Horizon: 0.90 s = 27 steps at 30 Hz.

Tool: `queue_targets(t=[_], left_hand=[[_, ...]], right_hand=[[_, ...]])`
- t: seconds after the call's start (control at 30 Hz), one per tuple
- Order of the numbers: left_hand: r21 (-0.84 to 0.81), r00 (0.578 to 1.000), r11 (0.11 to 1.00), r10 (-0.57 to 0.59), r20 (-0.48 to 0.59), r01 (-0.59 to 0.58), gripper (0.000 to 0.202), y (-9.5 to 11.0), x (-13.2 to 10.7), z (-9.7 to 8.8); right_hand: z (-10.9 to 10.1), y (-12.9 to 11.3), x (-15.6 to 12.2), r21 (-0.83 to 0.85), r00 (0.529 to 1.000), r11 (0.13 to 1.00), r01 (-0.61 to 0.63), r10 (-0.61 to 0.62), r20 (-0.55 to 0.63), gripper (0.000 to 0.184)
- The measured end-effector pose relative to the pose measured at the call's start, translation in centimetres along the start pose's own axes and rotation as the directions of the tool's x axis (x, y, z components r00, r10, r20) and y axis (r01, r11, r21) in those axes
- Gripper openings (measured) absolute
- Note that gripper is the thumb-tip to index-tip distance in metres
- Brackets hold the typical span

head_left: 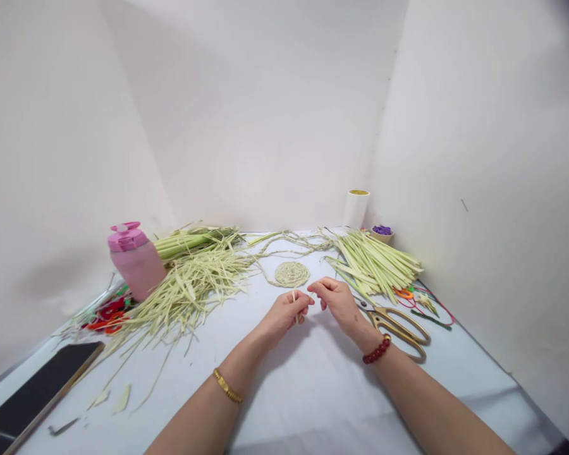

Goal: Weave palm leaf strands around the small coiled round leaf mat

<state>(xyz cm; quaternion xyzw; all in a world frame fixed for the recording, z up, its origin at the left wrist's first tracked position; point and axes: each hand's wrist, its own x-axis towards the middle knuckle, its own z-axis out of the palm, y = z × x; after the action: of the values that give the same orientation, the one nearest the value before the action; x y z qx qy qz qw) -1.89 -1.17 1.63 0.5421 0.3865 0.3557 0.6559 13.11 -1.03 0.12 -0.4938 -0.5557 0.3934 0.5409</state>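
My left hand [289, 313] is closed on a pale leaf strip [294, 297], whose ends stick out above and below the fingers. Close beside it, my right hand [334, 300] pinches thumb against forefinger; something thin shows near those fingertips, too small to name. Just beyond both hands lies a round coiled mat [292, 273] of braided plant fibre. A long braided cord [265, 254] runs from around the mat towards the back of the table. Gold-handled scissors [403, 325] rest beside my right wrist.
Dry strips [194, 278] are heaped at the left by a pink bottle [137, 265]. A green leaf bundle [374, 259] lies right, near a white cylinder [357, 210] and a small purple-filled cup [382, 235]. A black flat device [38, 392] lies front left. White walls enclose the table.
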Motion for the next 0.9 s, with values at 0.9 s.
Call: queue_targets(t=[0.9], left_hand=[[0.127, 1.0, 0.992, -0.006, -0.009, 0.007, 0.024, -0.3, -0.2, 0.3]], right_hand=[[0.1, -0.1, 0.0, 0.023, 0.998, 0.999, -0.048, 0.049, -0.031, 0.035]])
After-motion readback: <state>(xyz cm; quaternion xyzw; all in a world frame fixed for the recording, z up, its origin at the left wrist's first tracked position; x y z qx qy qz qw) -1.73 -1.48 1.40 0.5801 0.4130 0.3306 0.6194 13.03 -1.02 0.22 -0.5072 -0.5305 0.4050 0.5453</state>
